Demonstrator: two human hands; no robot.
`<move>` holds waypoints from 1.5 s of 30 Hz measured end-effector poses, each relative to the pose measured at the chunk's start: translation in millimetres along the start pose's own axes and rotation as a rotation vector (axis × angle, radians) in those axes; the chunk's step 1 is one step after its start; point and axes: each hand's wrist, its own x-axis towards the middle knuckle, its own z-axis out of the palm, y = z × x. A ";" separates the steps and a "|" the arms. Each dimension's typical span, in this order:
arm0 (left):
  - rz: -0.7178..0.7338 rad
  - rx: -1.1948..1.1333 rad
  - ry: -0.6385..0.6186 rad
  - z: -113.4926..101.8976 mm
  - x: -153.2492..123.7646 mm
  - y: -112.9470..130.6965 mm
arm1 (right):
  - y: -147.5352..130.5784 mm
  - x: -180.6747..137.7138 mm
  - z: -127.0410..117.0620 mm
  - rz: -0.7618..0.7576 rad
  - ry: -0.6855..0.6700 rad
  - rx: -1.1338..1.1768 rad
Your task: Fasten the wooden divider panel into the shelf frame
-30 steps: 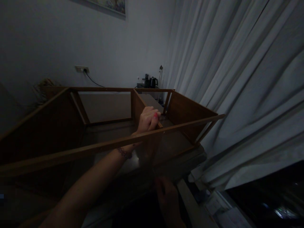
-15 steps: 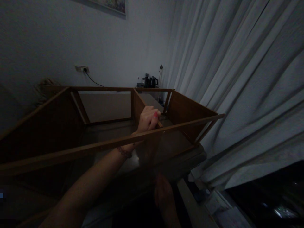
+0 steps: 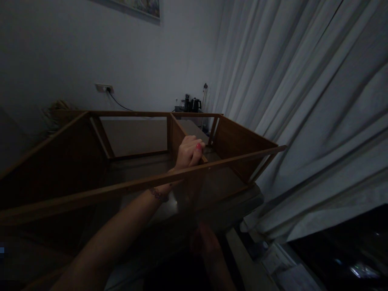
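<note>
A wooden furniture frame with open bays and a middle divider spreads across the view. Under the front rail passes my left forearm, a beaded bracelet at its wrist. My left hand is closed over the top edge of the divider, near its front end; red polish shows on the thumbnail. Low in front of the frame, in deep shadow, is my right hand. Its fingers are dark and blurred, so whether it holds anything does not show.
Long pale curtains hang along the right side. A wall socket has a plugged-in black cord behind the frame. Further back stands a black kettle. Boxes or papers lie at the lower right, beside a dark, shiny area.
My right hand has shifted slightly and its outline is blurred. My left hand keeps the same grip on the divider, and the frame has not visibly moved.
</note>
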 end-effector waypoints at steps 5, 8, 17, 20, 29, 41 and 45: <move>-0.001 -0.007 -0.023 0.2 0.3 0.6 | -9.4 -3.5 -2.1 0.075 -0.107 0.201; 0.002 -0.014 -0.016 -0.2 0.1 0.8 | -10.8 -1.9 -4.3 0.163 -0.176 0.285; -0.023 -0.016 -0.025 0.9 -1.4 -0.7 | 1.4 5.6 -3.5 -0.033 -0.069 0.057; -0.016 -0.034 -0.014 1.2 -0.6 -0.1 | -0.5 5.1 -4.4 -0.148 -0.053 -0.141; 0.012 -0.015 -0.018 -0.1 -0.8 -1.4 | -18.6 4.1 -16.2 -0.387 -0.009 -0.574; -0.019 -0.028 -0.008 2.0 -1.5 -1.7 | -22.5 3.3 -18.7 -0.425 -0.040 -0.715; -0.012 -0.040 -0.001 1.5 -1.3 -0.9 | -22.6 4.4 -19.6 -0.440 -0.032 -0.741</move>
